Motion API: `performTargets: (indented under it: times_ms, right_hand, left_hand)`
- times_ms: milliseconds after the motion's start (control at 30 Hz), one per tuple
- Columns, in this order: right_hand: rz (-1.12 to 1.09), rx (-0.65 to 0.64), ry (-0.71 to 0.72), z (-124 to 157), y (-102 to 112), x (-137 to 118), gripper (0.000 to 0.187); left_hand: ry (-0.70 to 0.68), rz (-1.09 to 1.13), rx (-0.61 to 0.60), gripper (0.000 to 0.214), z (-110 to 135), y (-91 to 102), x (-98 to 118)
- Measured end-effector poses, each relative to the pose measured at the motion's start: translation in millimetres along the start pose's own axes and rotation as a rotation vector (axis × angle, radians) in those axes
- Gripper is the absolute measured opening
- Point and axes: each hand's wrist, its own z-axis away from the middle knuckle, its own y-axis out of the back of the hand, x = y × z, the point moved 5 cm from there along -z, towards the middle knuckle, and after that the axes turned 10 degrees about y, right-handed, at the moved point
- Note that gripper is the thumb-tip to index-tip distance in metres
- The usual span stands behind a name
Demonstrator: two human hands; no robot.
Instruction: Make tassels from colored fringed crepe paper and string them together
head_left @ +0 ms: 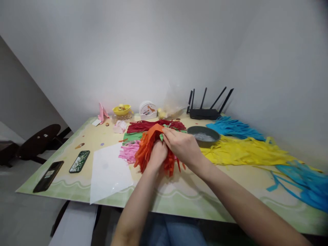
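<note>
A bundle of orange fringed paper is held above the middle of the table. My left hand is wrapped around the bundle from below, fingers closed on it. My right hand grips the top of the same bundle from the right, fingertips pinching its folded upper edge. Orange strips hang down below both hands. Just behind lie pink fringed paper, a green sheet and dark red strips.
A grey bowl stands right of my hands. Yellow fringe and blue fringe cover the right side. A white sheet, two phones lie left. A black router, yellow bowl and a white container stand by the wall.
</note>
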Motion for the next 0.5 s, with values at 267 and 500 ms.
performTargets:
  times_ms: [267,500]
  right_hand:
    - [-0.243,0.189,-0.018,21,-16,14,0.028]
    - [-0.903,0.354,-0.301,32,-49,-54,0.029]
  left_hand:
    - [-0.292,-0.686,0.177,0.044,-26,51.3,-7]
    - [-0.117,-0.358,0.216,0.021,-71,69.1,1]
